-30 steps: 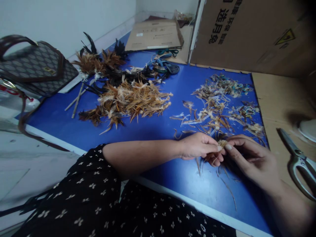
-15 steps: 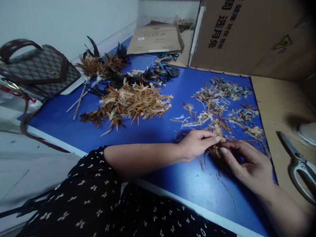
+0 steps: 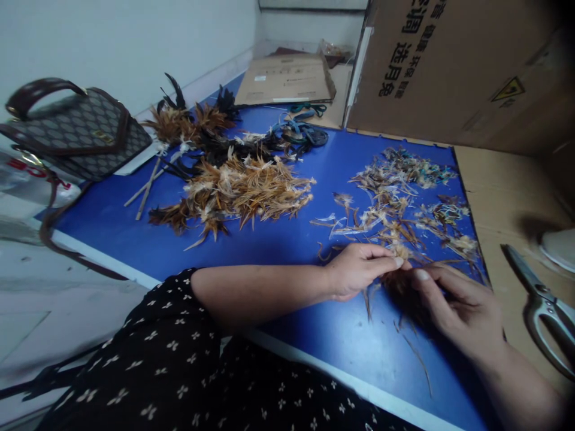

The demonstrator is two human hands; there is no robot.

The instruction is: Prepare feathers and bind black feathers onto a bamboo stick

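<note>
My left hand (image 3: 359, 270) reaches in from the left with thumb and fingers pinched together. My right hand (image 3: 465, 308) meets it from the right, also in a pinch. Between and just below the fingertips is a small bunch of brown feathers (image 3: 401, 286), partly hidden and blurred. Beyond the hands lies a loose scatter of feather scraps (image 3: 395, 230), pale fluff and clear strips. A neat heap of golden-brown feathers (image 3: 251, 188) rests left of centre on the blue table (image 3: 278, 248).
Scissors (image 3: 539, 299) lie on cardboard at the right, near a white round object (image 3: 559, 248). A large cardboard box (image 3: 449, 72) stands behind. Dark feathers, crossed sticks (image 3: 150, 185), blue-green cords (image 3: 305, 129) and a patterned handbag (image 3: 78, 131) occupy the left and back.
Both hands stay close together while the fingers shift on the feathers. The right fingertips have drawn slightly away from the left ones. The whole view has tilted up a little.
</note>
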